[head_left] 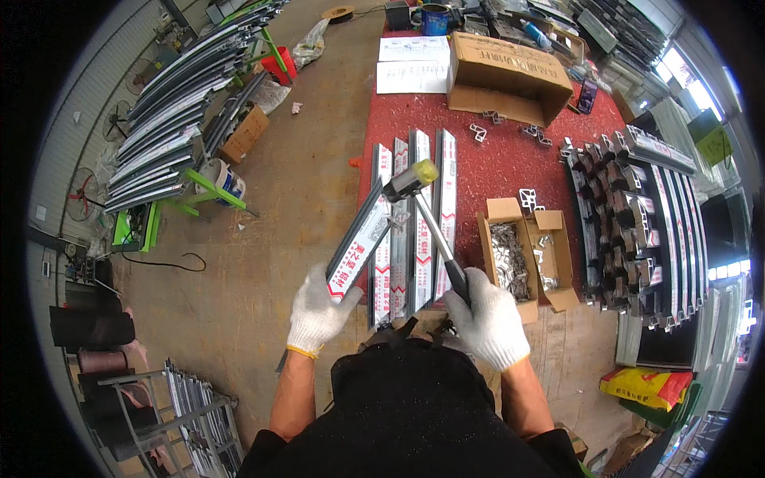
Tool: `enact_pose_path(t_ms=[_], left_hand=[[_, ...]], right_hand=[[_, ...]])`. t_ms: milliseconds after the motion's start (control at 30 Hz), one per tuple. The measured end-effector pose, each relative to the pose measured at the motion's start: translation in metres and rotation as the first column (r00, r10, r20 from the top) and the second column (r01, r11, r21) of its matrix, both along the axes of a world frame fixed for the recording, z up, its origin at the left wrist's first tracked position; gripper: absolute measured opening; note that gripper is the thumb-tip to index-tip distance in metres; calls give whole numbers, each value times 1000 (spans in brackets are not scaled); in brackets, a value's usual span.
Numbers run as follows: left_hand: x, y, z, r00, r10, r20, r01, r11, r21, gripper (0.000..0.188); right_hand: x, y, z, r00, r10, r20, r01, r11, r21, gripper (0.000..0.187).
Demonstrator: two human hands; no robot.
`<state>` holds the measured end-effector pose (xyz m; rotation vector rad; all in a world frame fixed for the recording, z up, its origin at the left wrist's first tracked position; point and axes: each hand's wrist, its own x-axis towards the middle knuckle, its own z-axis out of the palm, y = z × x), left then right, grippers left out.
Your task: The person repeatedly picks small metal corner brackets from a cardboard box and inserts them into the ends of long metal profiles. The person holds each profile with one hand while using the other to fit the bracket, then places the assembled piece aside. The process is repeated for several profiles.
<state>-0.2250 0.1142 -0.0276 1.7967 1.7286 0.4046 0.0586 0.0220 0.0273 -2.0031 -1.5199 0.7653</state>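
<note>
My left hand (pixel 320 312), in a white knit glove, is closed around an aluminium profile (pixel 362 243) covered with white and red printed film. The profile slants up to the right above the other strips. My right hand (pixel 488 319), also gloved, grips a mallet (pixel 434 227) by its dark handle end. Its head, with a yellow face, is over the upper end of the held profile; whether they touch I cannot tell. A small metal corner piece (pixel 399 215) shows beside that end. Beneath lie several film-covered profiles (pixel 420 211), side by side on the red table (pixel 494 171).
Small cartons of metal corner pieces (pixel 508 259) stand right of the profiles. Behind are a large open carton (pixel 510 76), papers (pixel 412 65) and loose brackets (pixel 478 132). Stacked profiles (pixel 637 227) fill the right side. A green rack of profiles (pixel 171 119) stands far left.
</note>
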Motion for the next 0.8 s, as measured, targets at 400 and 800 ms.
enact_pose_path(t_ms=[400,800], left_hand=[[-7,-18,-16,993,52,102,-45,997,-69,52],[-6,-25,-19,996,5,87,0,998,-61,48]], right_hand=[[-32,4,-83,546,-424,-723,345,900,-267,28],[6,31,-182,878,-479,-5,479,878,28,54]])
